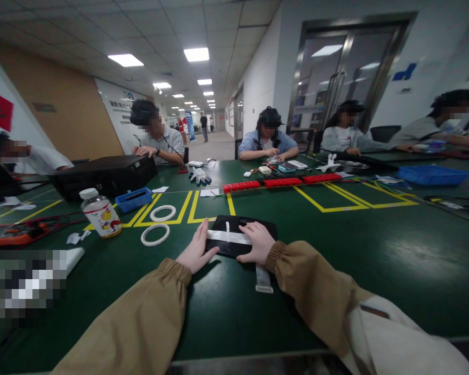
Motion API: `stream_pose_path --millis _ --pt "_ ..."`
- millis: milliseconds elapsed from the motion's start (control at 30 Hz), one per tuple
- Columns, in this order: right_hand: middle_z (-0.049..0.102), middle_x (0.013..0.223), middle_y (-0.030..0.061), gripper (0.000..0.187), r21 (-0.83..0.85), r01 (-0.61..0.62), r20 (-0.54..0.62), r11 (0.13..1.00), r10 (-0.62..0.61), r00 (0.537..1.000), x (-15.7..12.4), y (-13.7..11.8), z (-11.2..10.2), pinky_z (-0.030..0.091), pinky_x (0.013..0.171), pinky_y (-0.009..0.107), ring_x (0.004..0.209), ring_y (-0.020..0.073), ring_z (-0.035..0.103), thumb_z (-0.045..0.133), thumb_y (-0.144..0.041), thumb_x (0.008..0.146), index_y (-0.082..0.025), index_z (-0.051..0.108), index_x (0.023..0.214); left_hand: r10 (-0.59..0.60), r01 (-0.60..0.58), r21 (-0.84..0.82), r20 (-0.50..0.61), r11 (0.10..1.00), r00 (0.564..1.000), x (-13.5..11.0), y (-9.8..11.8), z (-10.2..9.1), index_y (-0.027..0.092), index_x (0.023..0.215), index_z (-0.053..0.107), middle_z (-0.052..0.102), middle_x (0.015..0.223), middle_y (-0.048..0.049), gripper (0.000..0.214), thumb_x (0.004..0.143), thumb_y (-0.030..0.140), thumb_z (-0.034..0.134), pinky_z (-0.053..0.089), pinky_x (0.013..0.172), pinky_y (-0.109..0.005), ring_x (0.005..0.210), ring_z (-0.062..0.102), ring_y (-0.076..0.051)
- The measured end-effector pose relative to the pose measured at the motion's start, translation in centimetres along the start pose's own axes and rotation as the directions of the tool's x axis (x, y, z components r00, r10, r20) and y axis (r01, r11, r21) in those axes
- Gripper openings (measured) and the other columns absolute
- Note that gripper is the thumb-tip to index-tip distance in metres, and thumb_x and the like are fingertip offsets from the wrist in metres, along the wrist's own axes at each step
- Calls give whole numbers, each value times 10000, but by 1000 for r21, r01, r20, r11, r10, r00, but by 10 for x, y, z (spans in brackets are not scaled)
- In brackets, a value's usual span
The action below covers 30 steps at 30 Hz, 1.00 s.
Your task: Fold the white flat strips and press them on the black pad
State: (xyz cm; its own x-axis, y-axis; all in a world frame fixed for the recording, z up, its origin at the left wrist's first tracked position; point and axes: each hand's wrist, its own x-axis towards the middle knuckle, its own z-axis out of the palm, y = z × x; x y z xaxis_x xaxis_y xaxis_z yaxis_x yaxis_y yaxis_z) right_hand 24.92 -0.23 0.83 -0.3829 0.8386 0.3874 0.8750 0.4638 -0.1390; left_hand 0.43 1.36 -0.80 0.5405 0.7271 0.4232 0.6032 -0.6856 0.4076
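A flat black device [223,250] lies in front of me, a strip of white tape [229,238] running across it and a short white piece crossing that strip. My left hand [195,250] grips the device's left edge, thumb along the near side and fingers stretched toward the far side. Over the right part, my right hand [258,242] holds the device, its fingertips at the tape's right end and its thumb by the near edge. A flat ribbon cable [263,277] with a white connector hangs out from under the right hand. The device's underside is hidden.
Two tape rolls [155,235] lie to the left, near a plastic bottle [100,213] and a small blue tray [133,200]. Red power strips [281,182] cross the green table [336,250] ahead. A large black case [105,177] stands far left. Several people sit opposite.
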Motion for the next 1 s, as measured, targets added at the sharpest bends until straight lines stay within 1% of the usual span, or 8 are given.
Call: stream_pose_path --millis 200,300,433,533,633,733,900,1000 --pt "535 1092 138 859 -19 -35 -96 999 33 995 0 10 -2 291 996 434 1063 296 437 735 -545 475 -101 549 1186 72 -71 27 -56 997 996 1 4 -7 175 1428 -42 103 1475 -146 755 881 328 454 196 1102 -453 1353 142 -269" --pt "524 1108 153 885 -33 -39 -111 999 35 993 -2 12 -8 301 991 429 1065 295 434 729 -525 488 -72 516 1218 94 -90 51 -74 995 993 1 4 -9 172 1430 -2 134 1470 -142 740 873 312 463 197 1103 -454 1353 142 -268" --pt "518 1127 153 890 -78 -17 -99 997 10 995 -6 16 -17 312 985 436 1079 304 431 719 -512 480 -84 501 1230 104 -97 84 -74 992 992 0 -1 -5 158 1430 -3 182 1452 -158 796 830 265 509 237 1086 -459 1337 192 -270" --pt "514 1139 157 867 -116 -7 -105 993 -5 994 -8 23 -25 312 985 440 1085 306 432 708 -507 492 -90 505 1225 66 -61 78 -69 995 995 0 -5 -1 115 1426 -17 230 1428 -188 851 797 245 541 261 1070 -469 1317 233 -280" --pt "515 1139 158 851 -157 -17 -137 987 -4 991 -8 37 -34 324 972 440 1085 307 436 694 -510 509 -91 503 1225 -14 14 16 -30 1000 999 0 -6 1 98 1421 -44 375 1349 -187 874 795 250 546 304 1043 -471 1256 332 -267" --pt "524 1129 155 837 -207 -65 -184 976 26 983 -7 61 -42 346 941 442 1077 313 444 671 -542 530 -100 506 1220 -69 69 2 20 998 997 -1 -6 2 103 1425 31 454 1287 -166 806 813 269 530 335 1025 -459 1209 383 -252" --pt "559 1059 168 816 -304 -214 -288 928 125 950 -8 121 -56 352 894 421 1003 316 481 615 -614 566 -76 539 1175 -40 27 141 94 990 995 0 -6 0 113 1297 412 439 1304 -151 497 852 321 492 332 1033 -425 1216 377 -253" --pt "569 1029 196 745 -374 -336 -351 865 203 914 -19 168 -66 344 851 405 966 319 489 575 -597 628 -54 566 1138 -41 23 175 99 984 994 0 -4 -2 123 1273 448 435 1314 -141 461 860 325 486 345 1025 -410 1212 386 -245"
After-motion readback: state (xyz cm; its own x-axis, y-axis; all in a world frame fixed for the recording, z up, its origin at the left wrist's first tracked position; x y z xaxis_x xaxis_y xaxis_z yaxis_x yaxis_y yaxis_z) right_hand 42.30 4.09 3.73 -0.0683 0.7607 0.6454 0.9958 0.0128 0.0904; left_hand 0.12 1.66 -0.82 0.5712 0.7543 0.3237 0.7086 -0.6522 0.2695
